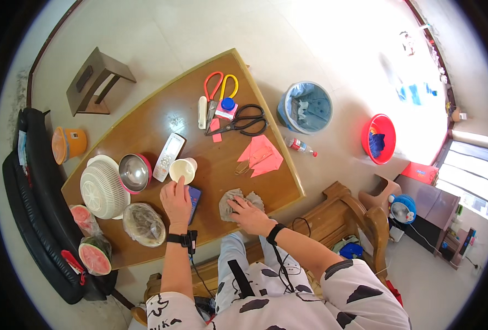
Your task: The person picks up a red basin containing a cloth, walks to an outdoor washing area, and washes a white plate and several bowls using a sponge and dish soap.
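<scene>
My left hand (176, 204) is at the near side of a white cup (188, 165), its fingers closed at the rim. Partly under that hand lies a flat blue device (195, 199). On the table's near edge, my right hand (250, 216) presses down on a crumpled grey cloth (228, 207), fingers curled over it. A white remote control (171, 155) lies just beyond the cup. To its left stands a pinkish-red bowl with a metal inside (134, 171).
The wooden table (145, 132) also bears black scissors (247, 121), pink paper (263, 157), a white basket (98, 188), a covered bowl (144, 224) and cut watermelon (96, 256). On the floor are a lined bin (281, 110), a bottle (300, 146) and a red basin (388, 148).
</scene>
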`<state>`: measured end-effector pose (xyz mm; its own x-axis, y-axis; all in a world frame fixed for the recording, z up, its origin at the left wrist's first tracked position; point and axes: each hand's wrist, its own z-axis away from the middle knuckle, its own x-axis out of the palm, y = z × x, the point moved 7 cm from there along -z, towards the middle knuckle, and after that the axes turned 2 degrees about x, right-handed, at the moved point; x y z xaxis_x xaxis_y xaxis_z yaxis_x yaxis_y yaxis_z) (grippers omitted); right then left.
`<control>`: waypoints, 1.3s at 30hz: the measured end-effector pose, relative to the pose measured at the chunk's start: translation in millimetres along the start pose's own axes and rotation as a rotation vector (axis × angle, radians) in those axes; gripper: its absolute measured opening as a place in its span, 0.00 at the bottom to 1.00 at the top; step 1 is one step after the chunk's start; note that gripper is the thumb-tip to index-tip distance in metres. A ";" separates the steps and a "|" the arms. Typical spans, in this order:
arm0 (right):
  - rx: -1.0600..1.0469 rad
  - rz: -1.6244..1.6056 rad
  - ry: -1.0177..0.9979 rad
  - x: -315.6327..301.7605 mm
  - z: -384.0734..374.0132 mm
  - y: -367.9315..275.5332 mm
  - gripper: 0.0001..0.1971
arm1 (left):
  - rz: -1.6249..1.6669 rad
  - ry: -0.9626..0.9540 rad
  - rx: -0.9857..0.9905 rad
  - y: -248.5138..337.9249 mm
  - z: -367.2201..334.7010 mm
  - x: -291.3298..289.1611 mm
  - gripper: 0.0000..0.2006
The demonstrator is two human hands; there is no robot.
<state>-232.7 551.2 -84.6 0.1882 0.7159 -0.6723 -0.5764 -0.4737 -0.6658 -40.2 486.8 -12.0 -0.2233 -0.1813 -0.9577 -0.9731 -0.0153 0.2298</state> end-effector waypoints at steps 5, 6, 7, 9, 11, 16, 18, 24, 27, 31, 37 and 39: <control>-0.008 0.136 0.009 4.9 8.7 7.3 0.14 | 0.250 -0.170 0.207 86.7 -4.6 21.3 0.21; 0.001 0.143 0.035 8.0 13.4 11.8 0.13 | 0.313 -0.278 0.260 113.0 -12.4 33.2 0.23; 0.004 0.147 0.062 9.7 17.4 14.3 0.13 | 0.369 -0.387 0.310 137.4 -18.9 44.4 0.24; 0.037 0.091 0.053 6.4 28.3 18.4 0.13 | 0.324 -0.372 0.491 175.9 -19.2 74.4 0.24; 0.086 0.030 0.044 -0.7 44.1 29.5 0.13 | 0.225 -0.344 0.568 210.9 -32.1 99.1 0.23; 0.123 0.148 0.135 -6.7 74.7 44.4 0.14 | 0.099 -0.397 0.534 216.4 -50.7 144.0 0.22; 0.108 0.183 0.183 -11.6 81.8 42.2 0.13 | 0.111 -0.441 0.496 205.0 -50.0 145.0 0.19; 0.232 0.084 0.321 -0.5 115.2 63.9 0.14 | 0.024 -0.456 0.557 166.8 -39.5 134.4 0.20; 0.303 0.057 0.416 3.1 136.7 81.9 0.17 | -0.063 -0.456 0.572 142.8 -36.1 125.2 0.20; 0.525 0.033 0.511 -11.9 153.7 116.5 0.24 | -0.110 -0.482 0.517 115.2 -33.7 116.4 0.23; 1.089 -0.151 1.016 -18.9 207.1 190.4 0.23 | -0.110 -0.480 0.511 111.5 -23.2 98.4 0.23; 1.069 -0.274 1.076 -53.2 200.7 188.3 0.23 | -0.090 -0.470 0.486 110.7 -14.7 87.6 0.24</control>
<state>-510.9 526.9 -109.3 0.5749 -0.2027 -0.7927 -0.6234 0.5190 -0.5848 -166.7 454.8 -67.9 -0.0339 0.2477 -0.9682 -0.8793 0.4532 0.1467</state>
